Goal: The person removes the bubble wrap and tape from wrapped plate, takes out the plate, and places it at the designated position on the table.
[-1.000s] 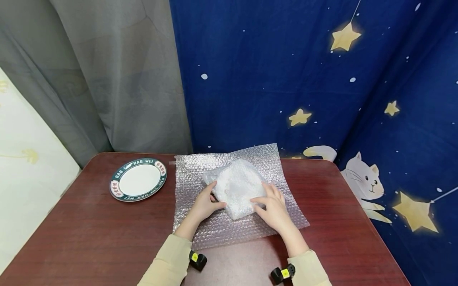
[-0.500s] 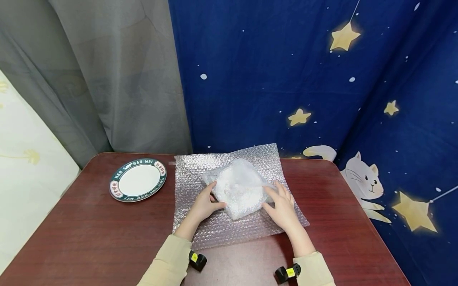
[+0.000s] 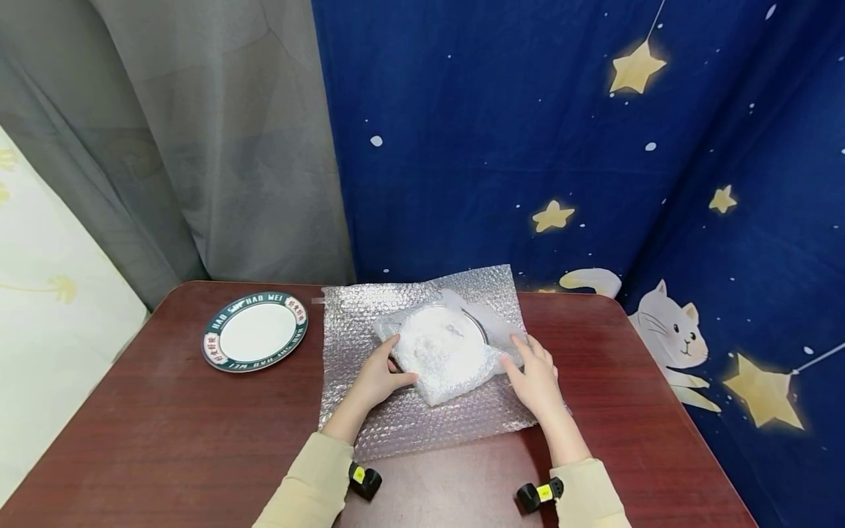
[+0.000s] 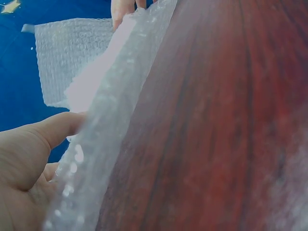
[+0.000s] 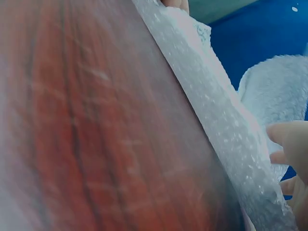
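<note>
A bundle of bubble wrap (image 3: 442, 367) lies mid-table on a larger bubble wrap sheet (image 3: 396, 433). Inside it, a round white plate (image 3: 455, 334) shows through, with a dark rim line bare at its upper right. My left hand (image 3: 379, 378) grips the bundle's left side; in the left wrist view its thumb (image 4: 62, 126) lies against the wrap, with fingers partly hidden behind. On the right side, my right hand (image 3: 536, 374) pinches a loose flap of the wrap (image 3: 498, 326) between thumb and fingers, drawn away from the plate. Its grip is partly cut off in the right wrist view.
A second plate (image 3: 257, 334), white with a green lettered rim, rests at the table's back left. The dark red wooden table (image 3: 634, 440) ends at a grey curtain (image 3: 264, 147) and a blue starry curtain (image 3: 462, 147).
My right hand has moved rightward, pulling the flap of bubble wrap off the plate's top, so part of its rim is now uncovered. My left hand has stayed in place.
</note>
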{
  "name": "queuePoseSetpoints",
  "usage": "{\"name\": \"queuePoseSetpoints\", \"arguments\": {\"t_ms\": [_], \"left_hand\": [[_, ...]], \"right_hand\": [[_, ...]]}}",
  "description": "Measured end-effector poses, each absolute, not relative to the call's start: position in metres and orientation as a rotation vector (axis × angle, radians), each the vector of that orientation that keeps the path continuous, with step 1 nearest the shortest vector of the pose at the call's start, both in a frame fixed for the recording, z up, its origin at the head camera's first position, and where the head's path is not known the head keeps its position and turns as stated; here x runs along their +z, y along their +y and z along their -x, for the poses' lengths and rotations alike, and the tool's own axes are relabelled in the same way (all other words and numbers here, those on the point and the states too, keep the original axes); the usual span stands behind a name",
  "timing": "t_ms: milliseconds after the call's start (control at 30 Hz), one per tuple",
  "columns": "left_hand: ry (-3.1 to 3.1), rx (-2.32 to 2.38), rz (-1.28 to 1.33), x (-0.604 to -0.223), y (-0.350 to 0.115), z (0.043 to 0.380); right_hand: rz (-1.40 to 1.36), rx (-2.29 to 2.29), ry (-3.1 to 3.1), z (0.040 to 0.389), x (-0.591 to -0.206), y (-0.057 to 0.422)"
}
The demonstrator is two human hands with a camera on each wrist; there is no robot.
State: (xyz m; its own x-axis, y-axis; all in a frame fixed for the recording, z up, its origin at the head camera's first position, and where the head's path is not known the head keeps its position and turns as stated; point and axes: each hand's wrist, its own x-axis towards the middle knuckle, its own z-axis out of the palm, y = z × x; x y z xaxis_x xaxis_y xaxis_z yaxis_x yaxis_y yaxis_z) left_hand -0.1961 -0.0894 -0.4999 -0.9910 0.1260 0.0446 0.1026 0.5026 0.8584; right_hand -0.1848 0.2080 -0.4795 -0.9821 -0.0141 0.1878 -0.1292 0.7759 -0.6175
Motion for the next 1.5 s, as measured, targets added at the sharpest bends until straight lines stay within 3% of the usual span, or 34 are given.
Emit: {"name": "queuePoseSetpoints", "arguments": {"t_ms": [600, 1500], "left_hand": [[2.710, 1.537, -0.219, -0.499, -0.090, 0.195], [2.640, 1.426, -0.163, -0.484, -0.093, 0.208]], "right_hand": [[0.135, 0.936, -2.888, 0.198, -0.483, 0.224], [0.075, 0.823, -2.972, 0.201, -0.478, 0.233]]}}
